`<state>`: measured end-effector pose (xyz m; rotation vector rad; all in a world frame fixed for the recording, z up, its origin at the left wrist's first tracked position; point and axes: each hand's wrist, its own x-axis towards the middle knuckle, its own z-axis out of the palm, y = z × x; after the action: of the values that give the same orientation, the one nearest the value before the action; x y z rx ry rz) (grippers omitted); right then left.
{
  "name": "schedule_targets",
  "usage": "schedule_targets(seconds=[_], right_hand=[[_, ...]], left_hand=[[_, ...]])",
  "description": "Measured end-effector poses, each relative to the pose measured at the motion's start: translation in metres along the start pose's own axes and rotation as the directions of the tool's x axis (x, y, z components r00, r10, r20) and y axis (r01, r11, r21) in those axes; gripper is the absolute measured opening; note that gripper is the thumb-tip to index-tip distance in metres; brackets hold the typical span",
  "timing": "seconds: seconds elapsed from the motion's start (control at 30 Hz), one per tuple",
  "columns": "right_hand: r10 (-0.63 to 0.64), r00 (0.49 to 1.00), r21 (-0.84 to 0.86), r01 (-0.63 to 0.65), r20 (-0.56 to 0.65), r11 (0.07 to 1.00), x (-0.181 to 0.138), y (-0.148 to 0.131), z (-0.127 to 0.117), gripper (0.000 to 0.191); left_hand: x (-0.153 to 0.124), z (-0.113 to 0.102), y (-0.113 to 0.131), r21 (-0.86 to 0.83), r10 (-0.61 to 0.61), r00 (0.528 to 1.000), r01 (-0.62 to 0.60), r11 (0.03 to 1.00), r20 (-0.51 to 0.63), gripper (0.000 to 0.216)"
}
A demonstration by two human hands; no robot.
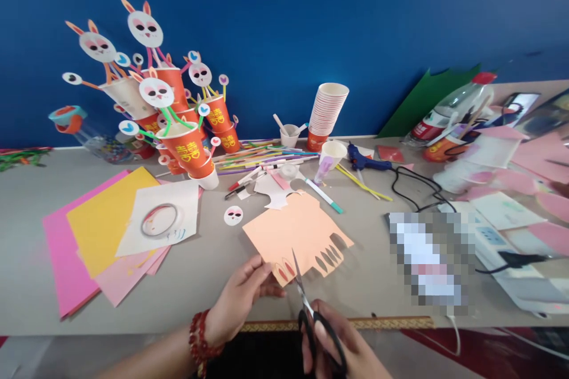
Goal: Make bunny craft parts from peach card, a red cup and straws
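Note:
A sheet of peach-coloured paper (288,225) has several oval holes along its right edge and two red-centred ears drawn at its lower corner. My left hand (244,290) pinches that sheet beside the drawn ears, thumb on top. In my right hand (338,343) are black-handled scissors (304,296), fingers through the loops. Their blades lie at the paper just right of the ears. A small round rabbit face (233,215) lies on the table to the left of the sheet.
Rabbit figures in red cups (186,148) stand at the back left. Coloured paper sheets (89,231) and a tape roll (159,220) lie left. Behind are pipe cleaners, pens and stacked paper cups (326,115). A blue glue gun (367,160), its cord and a blurred-out device (427,260) are right.

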<state>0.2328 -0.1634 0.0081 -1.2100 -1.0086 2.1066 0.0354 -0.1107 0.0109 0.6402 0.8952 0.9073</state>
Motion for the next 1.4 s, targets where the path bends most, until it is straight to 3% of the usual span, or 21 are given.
schedule_targets(seconds=[0.4, 0.8, 0.9, 1.1, 1.4], right_hand=[[-0.047, 0.998, 0.015, 0.048, -0.041, 0.999, -0.002, 0.008, 0.004, 0.055], [-0.041, 0.997, 0.015, 0.042, -0.06, 0.999, 0.003, 0.004, 0.007, 0.051], [-0.043, 0.995, 0.011, 0.045, -0.085, 0.999, 0.005, 0.0, 0.008, 0.047], [-0.005, 1.0, 0.146, 0.008, -0.022, 0.989, 0.025, -0.018, 0.009, 0.056], [0.053, 0.998, 0.251, -0.055, 0.016, 0.966, 0.052, -0.042, 0.007, 0.056]], left_hand=[[0.001, 0.005, -0.008, 0.104, 0.05, 0.998, -0.048, 0.993, -0.022, 0.026], [0.002, 0.004, -0.009, 0.045, 0.061, 0.998, -0.06, 0.997, -0.034, 0.027], [0.004, 0.003, -0.004, 0.017, 0.053, 0.998, -0.052, 0.998, -0.043, 0.029], [0.016, -0.002, 0.021, -0.013, 0.022, 0.999, -0.022, 1.0, -0.045, 0.034], [0.037, -0.013, 0.037, -0.087, 0.032, 0.999, -0.035, 0.996, -0.031, 0.025]])
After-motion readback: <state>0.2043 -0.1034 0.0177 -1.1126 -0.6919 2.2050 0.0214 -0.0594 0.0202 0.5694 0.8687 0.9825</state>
